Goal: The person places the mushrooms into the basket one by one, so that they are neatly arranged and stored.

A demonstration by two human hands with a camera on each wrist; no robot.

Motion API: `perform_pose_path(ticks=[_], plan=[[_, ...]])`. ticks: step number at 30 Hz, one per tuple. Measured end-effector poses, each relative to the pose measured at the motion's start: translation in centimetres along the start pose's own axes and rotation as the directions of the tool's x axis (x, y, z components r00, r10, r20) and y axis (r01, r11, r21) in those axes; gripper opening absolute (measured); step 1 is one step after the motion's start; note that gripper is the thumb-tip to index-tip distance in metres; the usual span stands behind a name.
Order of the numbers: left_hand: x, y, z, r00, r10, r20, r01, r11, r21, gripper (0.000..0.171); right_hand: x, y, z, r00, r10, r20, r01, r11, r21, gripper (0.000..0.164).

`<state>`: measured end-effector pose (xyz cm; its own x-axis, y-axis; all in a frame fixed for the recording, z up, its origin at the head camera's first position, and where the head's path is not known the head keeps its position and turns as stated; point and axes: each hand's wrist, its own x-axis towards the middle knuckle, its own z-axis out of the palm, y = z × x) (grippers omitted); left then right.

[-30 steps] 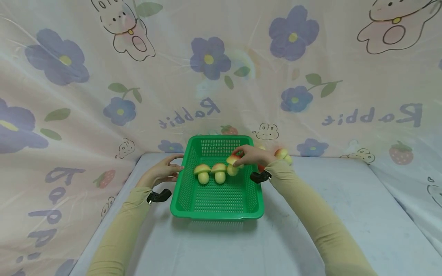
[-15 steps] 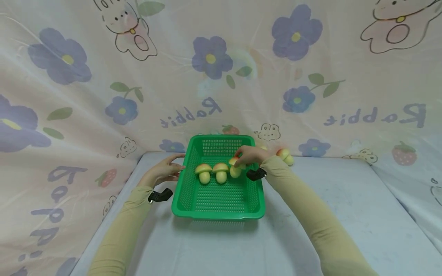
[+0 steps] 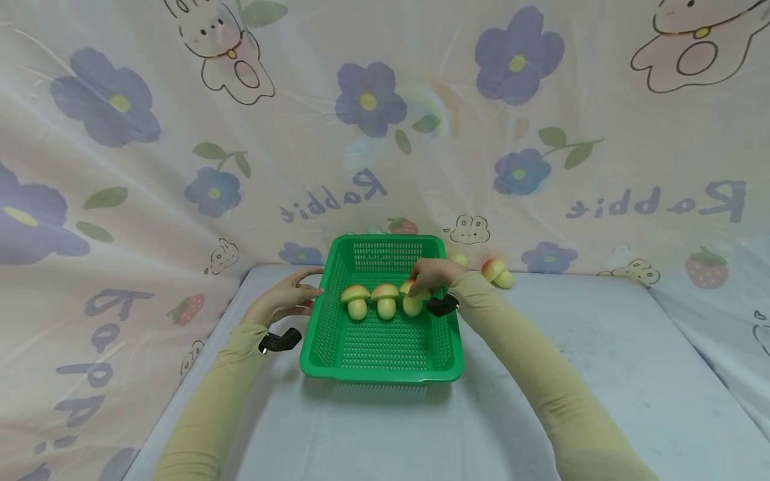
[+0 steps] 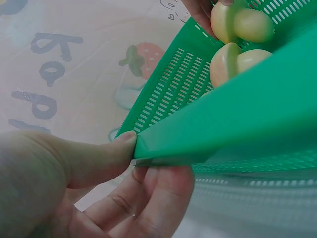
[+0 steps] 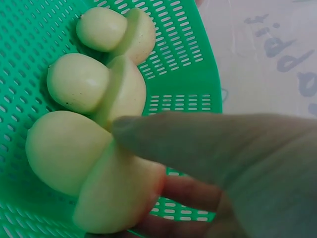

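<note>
My left hand (image 3: 283,298) pinches the left rim of a green plastic basket (image 3: 381,376), thumb above and fingers below in the left wrist view. Inside the basket, three toy mushrooms with yellow stems and reddish-yellow caps lie side by side in a row. The left mushroom (image 3: 357,310) and the middle mushroom (image 3: 387,307) lie untouched by a hand. My right hand (image 3: 438,272) reaches over the right rim and holds the right mushroom (image 5: 119,191) by its cap, with the thumb on one side and fingers on the other. Its cap touches the middle mushroom.
Behind the right rim, on the pale table (image 3: 541,374), lie another mushroom (image 3: 496,272) and a partly hidden yellow piece (image 3: 459,259). A patterned cloth (image 3: 421,167) hangs close behind the table and along its left side.
My right hand has lowered the third mushroom into the row, beside the middle one, and its cap now sits level with the others. The left hand stays at the rim.
</note>
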<state>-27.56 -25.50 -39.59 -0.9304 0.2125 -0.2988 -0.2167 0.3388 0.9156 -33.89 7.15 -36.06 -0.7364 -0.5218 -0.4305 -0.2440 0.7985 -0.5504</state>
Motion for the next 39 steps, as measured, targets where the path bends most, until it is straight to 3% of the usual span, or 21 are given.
perform_pose_path(ticks=[17, 27, 30, 34, 39], plan=[[0.03, -0.03, -0.07, 1.0, 0.003, 0.003, -0.003, 1.0, -0.007, 0.062, 0.31, 0.04, 0.07, 1.0, 0.005, 0.031, -0.004, 1.0, -0.009, 0.031], [0.15, -0.17, -0.1, 1.0, 0.018, 0.009, -0.018, 1.0, 0.007, 0.061, 0.77, 0.08, 0.32, 0.998, 0.042, 0.037, -0.042, 0.999, 0.007, 0.041], [0.09, -0.11, -0.08, 1.0, 0.01, 0.003, -0.01, 1.0, -0.002, 0.06, 0.87, 0.12, 0.39, 0.999, 0.038, 0.037, -0.038, 0.999, 0.024, 0.009], [-0.03, -0.02, -0.06, 1.0, 0.004, 0.003, -0.003, 1.0, -0.02, 0.059, 0.84, 0.22, 0.54, 0.999, 0.021, 0.04, -0.023, 0.998, 0.052, 0.041], [0.05, -0.04, -0.02, 1.0, -0.001, 0.0, 0.001, 0.999, -0.032, 0.058, 0.69, 0.24, 0.75, 1.0, 0.006, 0.027, -0.008, 0.997, 0.073, 0.046]])
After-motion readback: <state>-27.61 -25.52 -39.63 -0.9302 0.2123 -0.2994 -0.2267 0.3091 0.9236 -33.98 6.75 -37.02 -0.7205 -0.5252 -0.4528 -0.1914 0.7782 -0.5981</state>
